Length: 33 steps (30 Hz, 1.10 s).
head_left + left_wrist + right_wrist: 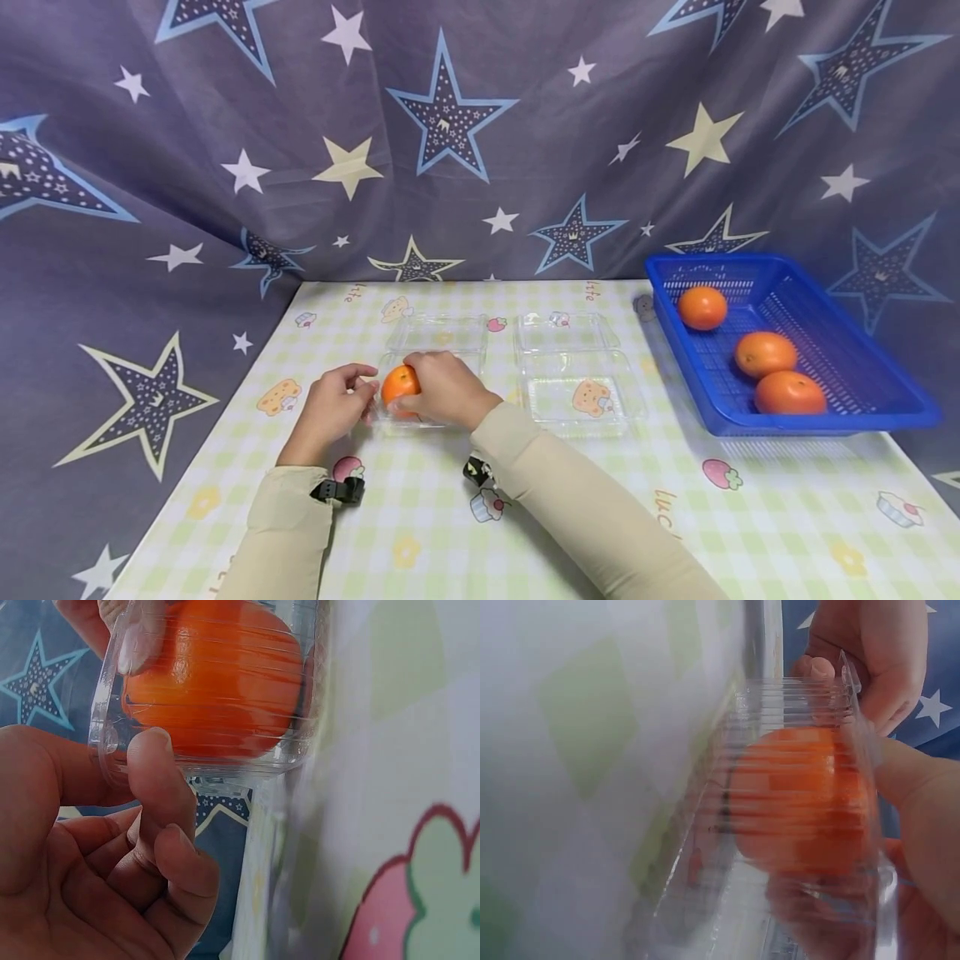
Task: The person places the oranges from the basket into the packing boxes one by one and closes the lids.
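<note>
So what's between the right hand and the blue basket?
A second clear box, open, stands between the right hand and the basket, in the head view.

Place: a table [780, 533] set in a fabric-screened corner; whether home, studio or other premises cannot be determined. Evidence: dark star-printed cloth [517, 179] hangs beyond the table's far edge and along its left side; the table bears a pale green-and-white checked covering [420, 500] printed with strawberries [718, 473] and cupcakes [898, 510], a pattern of household kind.
</note>
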Each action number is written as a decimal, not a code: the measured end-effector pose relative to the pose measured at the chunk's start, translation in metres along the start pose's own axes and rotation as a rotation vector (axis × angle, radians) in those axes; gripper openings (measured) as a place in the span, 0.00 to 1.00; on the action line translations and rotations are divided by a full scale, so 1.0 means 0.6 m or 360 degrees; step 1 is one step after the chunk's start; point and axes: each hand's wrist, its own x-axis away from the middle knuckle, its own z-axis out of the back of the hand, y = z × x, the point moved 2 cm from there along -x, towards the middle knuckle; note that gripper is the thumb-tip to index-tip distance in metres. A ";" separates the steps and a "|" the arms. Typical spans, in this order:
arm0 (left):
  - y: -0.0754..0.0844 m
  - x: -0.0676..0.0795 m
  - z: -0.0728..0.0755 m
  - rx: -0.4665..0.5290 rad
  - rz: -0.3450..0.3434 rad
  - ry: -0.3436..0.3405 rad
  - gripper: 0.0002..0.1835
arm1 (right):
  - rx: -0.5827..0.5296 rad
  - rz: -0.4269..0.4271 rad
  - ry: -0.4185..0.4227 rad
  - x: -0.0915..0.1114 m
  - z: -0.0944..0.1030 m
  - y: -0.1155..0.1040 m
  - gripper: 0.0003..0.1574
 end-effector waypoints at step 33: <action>-0.002 0.001 -0.004 0.0079 0.0039 -0.0011 0.18 | 0.0740 -0.0126 0.0022 0.129 0.261 0.137 0.34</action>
